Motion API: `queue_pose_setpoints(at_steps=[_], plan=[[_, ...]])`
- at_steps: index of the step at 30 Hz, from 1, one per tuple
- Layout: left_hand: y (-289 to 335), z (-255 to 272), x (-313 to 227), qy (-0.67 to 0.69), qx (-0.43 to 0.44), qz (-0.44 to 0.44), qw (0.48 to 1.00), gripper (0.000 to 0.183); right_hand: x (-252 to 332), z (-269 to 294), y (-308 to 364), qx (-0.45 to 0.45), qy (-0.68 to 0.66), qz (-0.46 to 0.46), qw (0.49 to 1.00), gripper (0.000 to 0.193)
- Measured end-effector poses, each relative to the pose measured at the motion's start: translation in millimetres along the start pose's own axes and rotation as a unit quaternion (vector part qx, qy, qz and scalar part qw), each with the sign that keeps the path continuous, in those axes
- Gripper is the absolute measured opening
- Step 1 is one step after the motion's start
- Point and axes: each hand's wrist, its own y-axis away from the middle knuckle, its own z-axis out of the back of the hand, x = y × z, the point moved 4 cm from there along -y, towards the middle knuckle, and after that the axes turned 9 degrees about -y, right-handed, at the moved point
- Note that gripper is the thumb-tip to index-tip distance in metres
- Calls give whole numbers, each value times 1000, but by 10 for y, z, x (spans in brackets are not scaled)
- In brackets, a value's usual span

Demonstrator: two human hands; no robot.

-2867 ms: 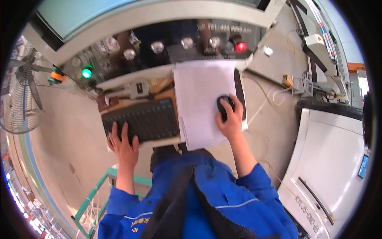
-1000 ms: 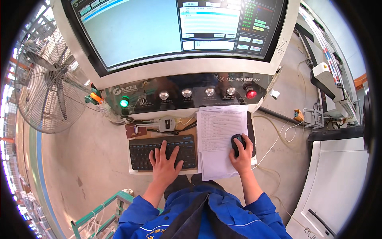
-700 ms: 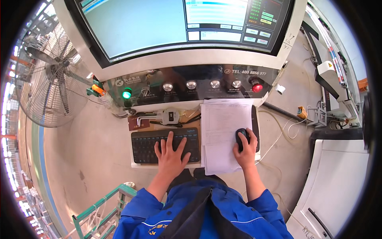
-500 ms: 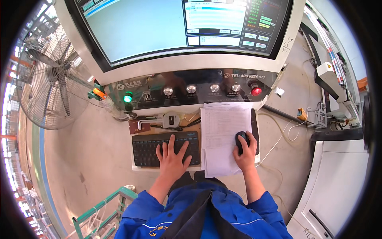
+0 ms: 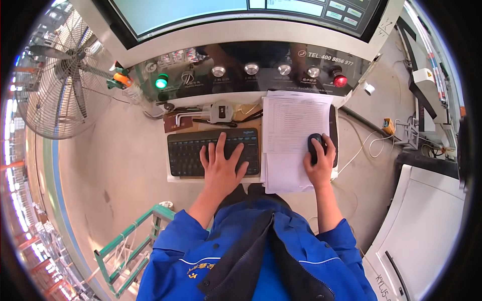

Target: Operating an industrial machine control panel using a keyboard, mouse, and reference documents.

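Keyboard (image 5: 188, 153) lay flat on the shelf (image 5: 173, 179), front and centre-left, the landmark here. Left hand (image 5: 221, 168) was over its right half, fingers spread apart, nothing clamped; whether the tips were pressing or just resting, couldn't tell from above. Main risk there: a spread finger or the low thumb catching a wrong key, since the palm covered part of the keys. Right of the keyboard, paper stack (image 5: 286, 128); on it the mouse (image 5: 315, 137), right hand (image 5: 322, 165) wrapped round it, thumb on its left, other fingers on top and far side. Loose sheets under a mouse could slide, wrinkle, or make the pointer jump, likely worse at uneven page edges. Stack's near end also overhung the shelf, so a forearm or jacket brush could drag sheets off. Behind the keyboard, tape measure (image 5: 221, 112) and hex key (image 5: 186, 117) lay close; shoving the keyboard back would probably bump them.
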Motion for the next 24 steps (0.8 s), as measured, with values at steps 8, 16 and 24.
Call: queue_pose_setpoints(at_steps=[8,16,24], plan=[[-65,-2,-151,0,24,-17,1000,54,30,24,-6,10,5,-22,1000,49],[205,-3,9,4,20,17,1000,63,6,4,5,8,-2,-21,1000,50],[522,63,283,-17,52,54,997,70,-16,-2,12,7,-4,-5,1000,49]])
